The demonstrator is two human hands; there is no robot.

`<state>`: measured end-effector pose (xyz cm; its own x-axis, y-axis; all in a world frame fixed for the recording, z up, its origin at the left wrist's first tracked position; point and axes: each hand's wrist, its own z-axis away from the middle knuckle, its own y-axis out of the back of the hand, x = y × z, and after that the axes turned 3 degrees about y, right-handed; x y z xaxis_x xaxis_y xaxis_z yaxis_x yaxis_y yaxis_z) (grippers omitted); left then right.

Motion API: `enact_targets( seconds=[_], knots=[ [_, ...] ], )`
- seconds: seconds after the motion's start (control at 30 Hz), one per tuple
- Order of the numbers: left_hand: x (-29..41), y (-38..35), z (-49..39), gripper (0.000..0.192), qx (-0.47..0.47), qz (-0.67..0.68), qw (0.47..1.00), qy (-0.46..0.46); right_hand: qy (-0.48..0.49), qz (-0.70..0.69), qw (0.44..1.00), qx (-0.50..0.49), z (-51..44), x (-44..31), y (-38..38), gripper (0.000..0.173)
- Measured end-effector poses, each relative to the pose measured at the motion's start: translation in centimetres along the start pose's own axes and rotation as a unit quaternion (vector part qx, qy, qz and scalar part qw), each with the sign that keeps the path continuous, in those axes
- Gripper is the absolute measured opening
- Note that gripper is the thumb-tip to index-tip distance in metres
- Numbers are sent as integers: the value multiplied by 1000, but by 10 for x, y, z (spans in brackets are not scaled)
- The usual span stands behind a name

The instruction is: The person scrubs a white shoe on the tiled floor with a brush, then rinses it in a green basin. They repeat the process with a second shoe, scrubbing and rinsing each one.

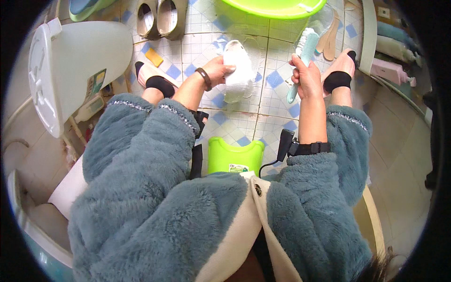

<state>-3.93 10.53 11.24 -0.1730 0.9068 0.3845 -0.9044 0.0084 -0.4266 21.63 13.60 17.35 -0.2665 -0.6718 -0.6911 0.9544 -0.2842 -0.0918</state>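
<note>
My left hand [217,70] grips the near-left side of a white shoe [238,70], which looks wet and lies over the tiled floor between my feet. The thumb rests on top of the shoe; the other fingers are partly hidden beneath it. My right hand [306,78] is closed around the handle of a pale turquoise scrubbing brush [310,44], to the right of the shoe. The brush head points away from me, with its white bristles facing left. A yellow block, perhaps soap [154,57], lies on the tiles beside my left foot.
A lime-green basin [278,8] stands at the far edge. A pair of beige shoes [171,17] is at the back left, near a white lidded bin [95,53]. Tan shoe-shaped pieces [330,44] lie behind the brush. A green plastic stool [235,155] is between my knees.
</note>
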Motion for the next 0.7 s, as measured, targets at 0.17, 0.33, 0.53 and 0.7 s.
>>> enact_targets(
  seconds=[0.17, 0.33, 0.53, 0.7],
  knots=[
    [5, 46, -14, 33, 86, -87, 992, 17, -28, 21, 999, 11, -10, 23, 5, 18],
    [2, 75, -51, 33, 224, -206, 952, 12, -59, 107, 992, 6, -16, 45, 10, 19],
    [-12, 95, -70, 35, 250, -270, 929, -31, -93, 137, 986, 27, -21, 60, 14, 21],
    [-8, 85, -57, 37, 252, -295, 921, -41, -103, 128, 986, 29, -24, 66, 16, 21]
  ],
)
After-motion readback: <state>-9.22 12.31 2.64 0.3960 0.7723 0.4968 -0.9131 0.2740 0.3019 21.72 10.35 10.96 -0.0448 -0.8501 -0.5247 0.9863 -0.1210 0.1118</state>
